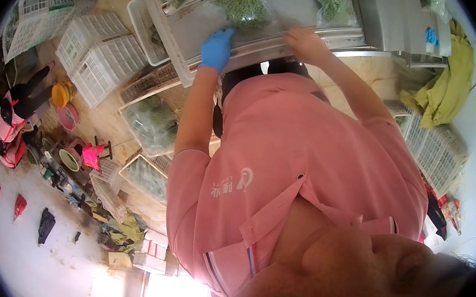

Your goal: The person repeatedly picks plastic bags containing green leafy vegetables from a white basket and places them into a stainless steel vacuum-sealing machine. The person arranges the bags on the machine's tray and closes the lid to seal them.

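Clear plastic bags of small green produce lie on the grey metal bed of a machine (197, 36). The middle bag (246, 12) lies between my hands, its clear end toward me. My left hand (216, 51), in a blue glove, is closed at the bag's left edge, fingertips against the plastic. My bare right hand (305, 44) is over the metal bar (324, 36) at the bed's near edge, right of that bag; its fingers are smeared by motion. Another filled bag (334, 1) lies farther right. The exact kind of produce is too small to tell.
A white tub (145, 29) stands left of the machine. White plastic crates (103, 67) are stacked beyond it, and crates with bagged greens (153, 122) stand nearer. Another person (12, 120) bends at the far left. More crates (433, 145) and yellow-green cloth (445, 88) are on the right.
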The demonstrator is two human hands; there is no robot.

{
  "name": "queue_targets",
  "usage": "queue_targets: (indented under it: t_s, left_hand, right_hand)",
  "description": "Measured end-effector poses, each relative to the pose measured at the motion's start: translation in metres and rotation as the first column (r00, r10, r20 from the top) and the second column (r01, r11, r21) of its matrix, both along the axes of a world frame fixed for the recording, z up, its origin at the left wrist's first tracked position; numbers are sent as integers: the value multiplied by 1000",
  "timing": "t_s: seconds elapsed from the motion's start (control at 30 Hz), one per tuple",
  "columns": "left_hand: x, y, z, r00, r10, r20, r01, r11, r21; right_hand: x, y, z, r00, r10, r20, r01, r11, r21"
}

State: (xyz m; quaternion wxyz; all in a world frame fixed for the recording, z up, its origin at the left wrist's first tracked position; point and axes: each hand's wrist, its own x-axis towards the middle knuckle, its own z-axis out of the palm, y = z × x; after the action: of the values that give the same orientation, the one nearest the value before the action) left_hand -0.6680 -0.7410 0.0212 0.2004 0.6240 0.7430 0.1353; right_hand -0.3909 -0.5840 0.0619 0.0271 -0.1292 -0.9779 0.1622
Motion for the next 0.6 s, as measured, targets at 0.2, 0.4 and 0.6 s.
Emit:
queue_targets:
  t_s: [0.2,0.4,0.6]
  left_hand:
    - [-20,-8,0,902,296,315,-280,955,-95]
    - [-121,18,17,687,536,490,-705,657,269]
    - [-194,91,38,351,646,677,-845,531,-69]
  right_hand:
    - [0,-19,-12,1000,-19,3,19,999,-31]
    - [-18,-8,5,984,45,173,-5,974,-225]
    - [-96,-26,49,971,-213,-111,171,938,-303]
